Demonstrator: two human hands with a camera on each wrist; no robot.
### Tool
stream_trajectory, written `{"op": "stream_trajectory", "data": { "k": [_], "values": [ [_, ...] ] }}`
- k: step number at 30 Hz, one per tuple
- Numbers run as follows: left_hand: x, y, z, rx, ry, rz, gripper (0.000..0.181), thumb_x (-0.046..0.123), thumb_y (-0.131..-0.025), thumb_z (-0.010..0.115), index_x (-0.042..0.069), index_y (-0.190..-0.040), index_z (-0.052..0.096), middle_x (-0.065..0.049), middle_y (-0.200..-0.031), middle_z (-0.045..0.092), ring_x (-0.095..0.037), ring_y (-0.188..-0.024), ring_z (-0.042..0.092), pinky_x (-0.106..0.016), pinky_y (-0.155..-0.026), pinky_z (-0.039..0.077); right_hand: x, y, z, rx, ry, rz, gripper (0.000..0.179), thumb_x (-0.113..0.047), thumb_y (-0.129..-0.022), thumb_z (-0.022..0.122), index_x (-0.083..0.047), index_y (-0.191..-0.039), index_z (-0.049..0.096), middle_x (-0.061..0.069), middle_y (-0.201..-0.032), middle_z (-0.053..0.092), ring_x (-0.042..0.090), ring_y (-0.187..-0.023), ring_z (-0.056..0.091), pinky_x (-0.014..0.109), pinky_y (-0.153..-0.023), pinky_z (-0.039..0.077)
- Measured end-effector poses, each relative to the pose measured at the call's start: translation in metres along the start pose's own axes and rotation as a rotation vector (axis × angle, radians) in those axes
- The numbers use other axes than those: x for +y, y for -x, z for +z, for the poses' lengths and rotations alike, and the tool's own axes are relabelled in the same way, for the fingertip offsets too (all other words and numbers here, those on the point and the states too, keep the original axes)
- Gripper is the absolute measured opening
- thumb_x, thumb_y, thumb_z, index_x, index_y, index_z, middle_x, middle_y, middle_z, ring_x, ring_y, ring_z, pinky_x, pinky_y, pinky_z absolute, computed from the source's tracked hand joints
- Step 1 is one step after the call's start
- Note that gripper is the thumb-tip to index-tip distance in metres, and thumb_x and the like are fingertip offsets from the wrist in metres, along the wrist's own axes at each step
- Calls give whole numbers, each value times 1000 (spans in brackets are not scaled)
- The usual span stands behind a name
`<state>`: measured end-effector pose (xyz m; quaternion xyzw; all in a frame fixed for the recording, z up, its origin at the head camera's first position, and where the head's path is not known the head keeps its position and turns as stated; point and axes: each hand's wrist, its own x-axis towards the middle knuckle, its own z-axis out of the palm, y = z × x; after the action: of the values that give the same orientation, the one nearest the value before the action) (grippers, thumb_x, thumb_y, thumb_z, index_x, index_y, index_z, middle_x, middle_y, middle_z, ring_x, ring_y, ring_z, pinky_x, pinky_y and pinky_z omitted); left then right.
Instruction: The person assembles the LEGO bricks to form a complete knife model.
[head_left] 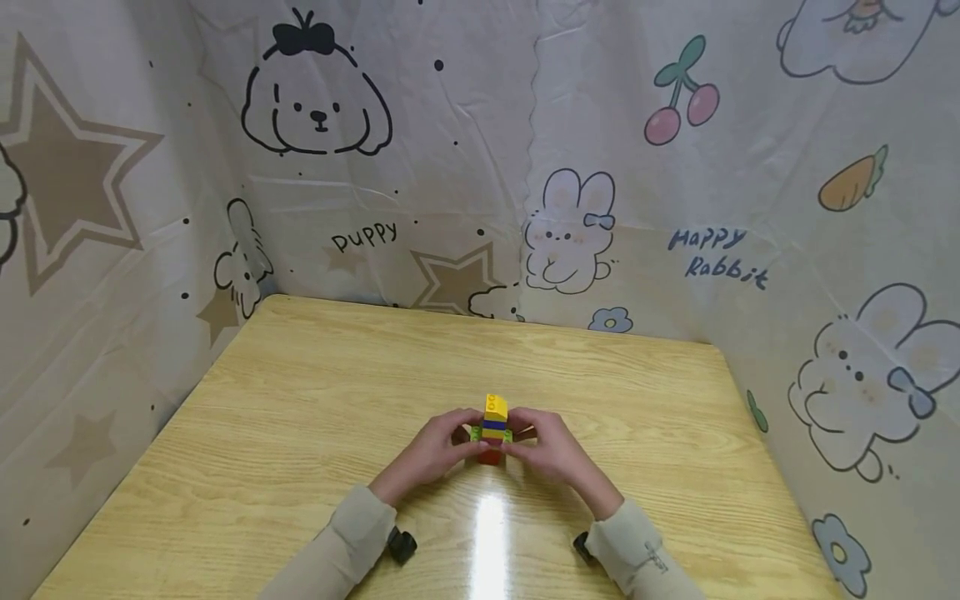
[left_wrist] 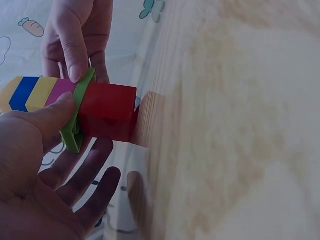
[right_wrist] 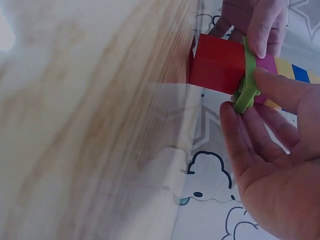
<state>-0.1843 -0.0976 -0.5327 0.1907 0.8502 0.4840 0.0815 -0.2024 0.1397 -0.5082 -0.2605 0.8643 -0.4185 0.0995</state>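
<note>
A small upright tower of toy building bricks stands on the table between both hands. Its bottom is a red brick [left_wrist: 107, 111], with a flat green piece [right_wrist: 250, 61] jutting out at the sides above it. Over that come a magenta brick [left_wrist: 61, 90], a yellow one, a blue one [left_wrist: 24, 94] and a yellow top brick [head_left: 495, 407] with a sloped front. My left hand [head_left: 438, 446] grips the tower from the left, thumb on the near face by the magenta brick. From the right, my right hand [head_left: 551, 446] holds it likewise. Fingertips behind the tower are partly hidden.
The light wooden table [head_left: 337, 367] reflects a bright strip of light near its front. A cream curtain [head_left: 465, 183] printed with cartoon animals hangs around its back and sides. Dark wrist devices [head_left: 402, 546] sit at both sleeve cuffs.
</note>
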Motion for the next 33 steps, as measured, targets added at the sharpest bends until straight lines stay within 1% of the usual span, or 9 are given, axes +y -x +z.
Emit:
{"op": "stream_trajectory", "data": {
  "k": [4, 9, 13, 19, 23, 28, 33],
  "values": [
    [1, -2, 0, 14, -27, -8, 37, 32, -103, 66, 20, -138, 64, 2, -127, 69, -10, -89, 62, -25, -77, 54, -1, -3, -1, -4, -3, 25, 28, -17, -98, 74, -15, -126, 71, 3, -119, 74, 18, -104, 70, 39, -92, 61],
    [5, -5, 1, 31, -43, -21, 40, 33, -103, 65, 18, -140, 62, -4, -136, 67, -10, -90, 64, -27, -80, 56, 1, -5, -2, -4, -33, 58, 29, -15, -99, 72, -14, -128, 70, 4, -120, 74, 20, -105, 70, 39, -92, 61],
    [5, -6, 2, 49, -54, -38, 40, 35, -104, 64, 19, -141, 61, -4, -138, 66, -10, -91, 64, -30, -82, 56, 2, -8, -2, 4, -39, 71, 31, -15, -98, 73, -13, -129, 70, 3, -120, 74, 21, -106, 69, 40, -93, 61],
    [3, -8, 6, 80, -85, -58, 42, 39, -104, 63, 21, -142, 62, -5, -137, 67, -10, -93, 65, -34, -84, 57, 4, -10, -1, 1, -42, 82, 32, -17, -99, 72, -12, -130, 70, 4, -120, 75, 21, -106, 70, 40, -94, 60],
    [4, -9, 7, 89, -118, -70, 43, 39, -104, 62, 21, -143, 61, -3, -134, 68, -10, -93, 63, -33, -84, 56, 4, -11, -1, -1, -33, 77, 32, -18, -99, 72, -10, -131, 69, 5, -121, 74, 22, -106, 70, 41, -93, 61],
    [5, -9, 8, 96, -134, -57, 43, 37, -104, 63, 19, -143, 60, -2, -129, 68, -11, -93, 61, -32, -84, 54, 2, -11, -1, 1, -29, 94, 32, -18, -100, 71, -12, -131, 69, 4, -120, 74, 21, -107, 69, 41, -94, 60],
    [6, -10, 8, 100, -139, -51, 44, 36, -104, 63, 17, -144, 60, -3, -130, 68, -13, -96, 63, -34, -86, 56, 3, -12, 0, 0, -33, 100, 34, -19, -101, 69, -11, -134, 67, 6, -124, 73, 22, -108, 69, 42, -95, 59]
  ]
}}
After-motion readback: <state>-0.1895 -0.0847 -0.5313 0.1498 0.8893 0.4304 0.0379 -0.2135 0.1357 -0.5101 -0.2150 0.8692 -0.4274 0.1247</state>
